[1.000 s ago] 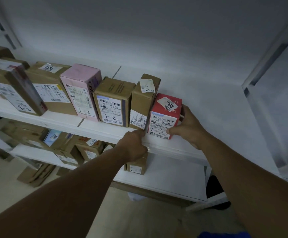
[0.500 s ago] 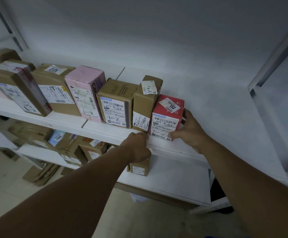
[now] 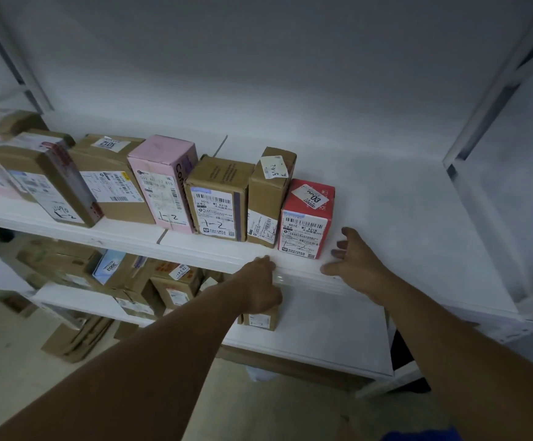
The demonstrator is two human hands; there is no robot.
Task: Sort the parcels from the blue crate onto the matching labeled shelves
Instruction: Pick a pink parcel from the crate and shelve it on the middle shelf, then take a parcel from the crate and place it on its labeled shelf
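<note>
On the white shelf (image 3: pixel 386 211) the red box (image 3: pixel 306 218) is now standing free, ending the row of boxes (image 3: pixel 219 202), as the right hand (image 3: pixel 354 262), having released it, is spreading its fingers beside it and the left hand (image 3: pixel 262 286) is curling empty against the edge, so this parcel looks placed.

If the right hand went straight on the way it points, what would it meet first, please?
Probably the red box: the right hand lies open just right of it, not touching, fingers aimed up-left at its side. Depth is unclear, so it might instead pass behind it over the shelf.
</note>
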